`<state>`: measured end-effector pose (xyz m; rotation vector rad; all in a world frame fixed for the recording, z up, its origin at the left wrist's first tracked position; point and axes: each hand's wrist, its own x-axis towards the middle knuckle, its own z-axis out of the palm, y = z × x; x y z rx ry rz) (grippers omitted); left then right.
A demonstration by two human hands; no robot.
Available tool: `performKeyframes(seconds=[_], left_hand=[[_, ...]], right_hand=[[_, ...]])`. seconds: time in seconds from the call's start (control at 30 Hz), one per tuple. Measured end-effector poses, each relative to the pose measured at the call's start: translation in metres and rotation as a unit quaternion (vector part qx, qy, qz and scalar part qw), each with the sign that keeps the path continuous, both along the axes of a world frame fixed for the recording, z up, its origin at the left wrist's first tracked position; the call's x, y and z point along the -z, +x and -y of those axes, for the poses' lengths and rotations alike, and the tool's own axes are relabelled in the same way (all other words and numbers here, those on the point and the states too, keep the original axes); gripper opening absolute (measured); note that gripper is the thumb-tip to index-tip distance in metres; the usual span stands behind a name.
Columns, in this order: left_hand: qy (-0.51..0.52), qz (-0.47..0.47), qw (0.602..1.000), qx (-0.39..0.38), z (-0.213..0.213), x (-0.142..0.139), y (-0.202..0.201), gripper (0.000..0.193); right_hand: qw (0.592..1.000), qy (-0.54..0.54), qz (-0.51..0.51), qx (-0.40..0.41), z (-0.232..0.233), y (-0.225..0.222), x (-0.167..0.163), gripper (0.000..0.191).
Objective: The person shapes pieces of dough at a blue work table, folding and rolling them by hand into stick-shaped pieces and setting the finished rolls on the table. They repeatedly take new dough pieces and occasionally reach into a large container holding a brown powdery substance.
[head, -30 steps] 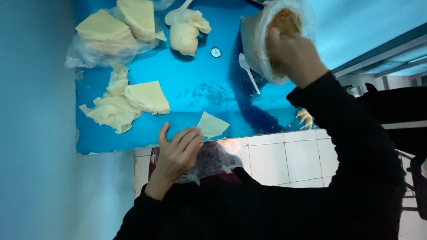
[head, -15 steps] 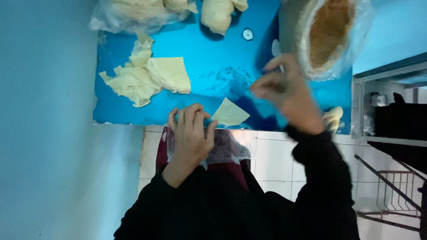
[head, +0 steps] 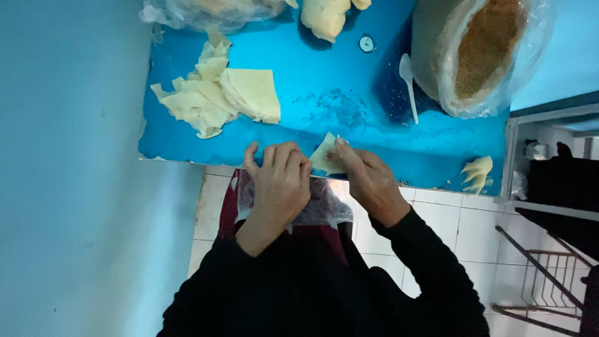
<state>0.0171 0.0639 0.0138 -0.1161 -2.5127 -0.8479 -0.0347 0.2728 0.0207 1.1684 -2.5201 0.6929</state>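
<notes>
While my two hands meet at the near edge of the bright blue table (head: 374, 118), they pinch a small pale triangular piece of thin dough sheet (head: 324, 153) between them. My left hand (head: 279, 176) is curled, fingers bent in, its fingertips touching the sheet's left side; my right hand (head: 368, 181) is closed on the sheet's right corner with thumb and forefinger. The sheet lies just ahead of both hands, its long axis slanting from the near left up to a point at the far right, and it sits right at the table's edge, above my lap. Both hands are equally close; the right one has the firmer hold.

Well apart to the far left lies a loose stack of pale cut dough sheets (head: 231, 97), with bare blue surface between it and my hands. To the far right stands a large round tub lined with clear plastic and filled with brown crumbly filling (head: 483, 50), and a white plastic spoon (head: 409, 84) lies beside it. A folded pale pastry (head: 477, 173) rests near the right edge. Open room lies straight ahead, in the table's middle.
</notes>
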Motion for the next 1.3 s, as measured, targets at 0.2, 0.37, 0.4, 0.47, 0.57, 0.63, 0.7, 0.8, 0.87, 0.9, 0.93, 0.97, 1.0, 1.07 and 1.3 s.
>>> performKeyframes(seconds=[0.2, 0.37, 0.4, 0.47, 0.57, 0.63, 0.7, 0.8, 0.87, 0.9, 0.93, 0.97, 1.0, 1.07, 1.3], left_hand=[[-0.029, -0.022, 0.999, 0.008, -0.002, -0.003, 0.000, 0.012], [0.004, -0.011, 0.999, 0.032, -0.008, -0.003, 0.000, 0.010], [0.017, -0.009, 0.999, 0.039, -0.009, -0.002, 0.000, 0.009], [0.043, -0.004, 0.998, 0.055, -0.011, 0.000, 0.001, 0.008], [0.085, -0.001, 0.993, 0.082, -0.013, 0.005, 0.003, 0.010], [0.097, -0.003, 0.992, 0.080, -0.015, 0.007, 0.005, 0.014], [0.112, -0.001, 0.990, 0.086, -0.014, 0.009, 0.007, 0.019], [0.140, 0.008, 0.984, 0.105, -0.014, 0.010, 0.008, 0.025], [0.162, 0.012, 0.980, 0.112, -0.013, 0.010, 0.007, 0.024], [0.166, 0.018, 0.978, 0.123, -0.012, 0.010, 0.007, 0.026], [0.171, 0.024, 0.976, 0.134, -0.011, 0.010, 0.007, 0.027], [0.175, 0.029, 0.974, 0.144, -0.010, 0.011, 0.007, 0.029], [0.166, 0.027, 0.974, 0.151, -0.009, 0.011, 0.006, 0.030], [0.148, 0.023, 0.975, 0.166, -0.008, 0.012, 0.006, 0.031], [0.010, -0.023, 0.986, 0.164, -0.005, 0.020, -0.003, 0.022]], right_hand=[[0.998, 0.022, 0.044, 0.040, -0.002, 0.004, -0.009, 0.065], [0.995, 0.021, 0.046, 0.090, 0.000, 0.014, -0.034, 0.073], [0.993, 0.005, 0.051, 0.107, 0.001, 0.015, -0.037, 0.073], [0.989, 0.017, 0.072, 0.131, 0.004, 0.017, -0.040, 0.073], [0.984, 0.037, 0.087, 0.149, 0.006, 0.015, -0.039, 0.071], [0.982, 0.048, 0.107, 0.150, 0.007, 0.012, -0.037, 0.071], [0.977, 0.057, 0.139, 0.149, 0.006, 0.010, -0.038, 0.073], [0.975, -0.005, 0.187, 0.123, 0.005, 0.010, -0.041, 0.071], [0.978, -0.034, 0.179, 0.102, 0.006, 0.011, -0.044, 0.071], [0.979, -0.049, 0.174, 0.092, 0.007, 0.011, -0.045, 0.071], [0.980, -0.050, 0.172, 0.091, 0.007, 0.011, -0.047, 0.070], [0.980, -0.051, 0.170, 0.090, 0.008, 0.011, -0.047, 0.070], [0.980, -0.052, 0.169, 0.088, 0.009, 0.010, -0.047, 0.069], [0.977, -0.042, 0.196, 0.078, 0.011, 0.009, -0.047, 0.069], [0.976, -0.054, 0.208, 0.043, 0.011, 0.012, -0.049, 0.069]])
